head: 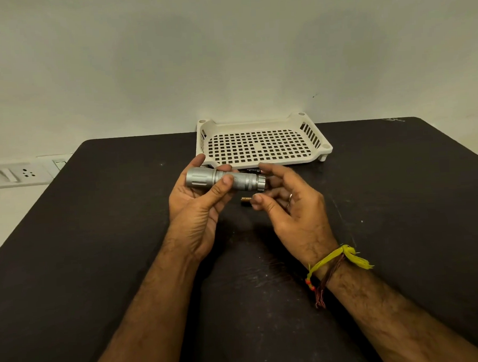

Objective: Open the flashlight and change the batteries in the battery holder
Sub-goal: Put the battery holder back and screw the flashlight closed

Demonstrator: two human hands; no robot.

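Right hand (286, 203) half-hides a battery (245, 200) beside the held flashlight (225, 179).

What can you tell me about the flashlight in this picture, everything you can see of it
The flashlight is a short silver tube that looks like metal, with a wider grooved head at its left end and a knurled barrel running right to a ringed tail end. It is held level above the dark table, not resting on it. The left hand wraps it, thumb pressed on the barrel. The right hand is at the tail end with fingers loosely spread; whether it touches is unclear.
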